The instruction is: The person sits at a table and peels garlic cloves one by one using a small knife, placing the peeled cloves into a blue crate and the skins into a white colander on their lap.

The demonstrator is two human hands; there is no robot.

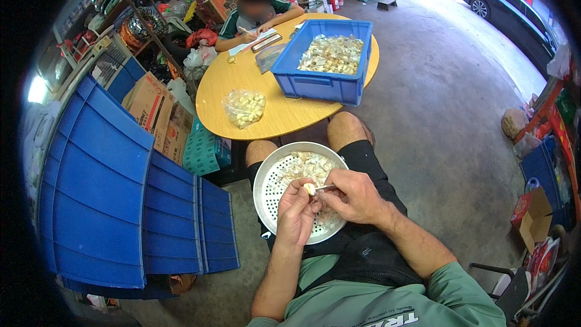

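Over a round perforated metal pan [264,197] on my lap, my left hand [295,211] pinches a pale garlic clove [310,188] between thumb and fingers. My right hand [357,195] grips a small knife [327,187], its short blade touching or very near the clove. Much of the knife's handle is hidden in my fingers. Papery garlic skins and bits [305,165] lie in the pan. Beyond it, a clear plastic bag of peeled cloves [245,108] rests on the round wooden table [290,120], left of a blue crate [321,86] heaped with garlic cloves [333,54].
Another person [257,9] sits across the table, writing on paper [251,42]. Large blue plastic panels [97,188] stand at my left, beside cardboard boxes [151,109]. An open carton [534,218] sits at the far right. A dark car [505,9] is parked outside.
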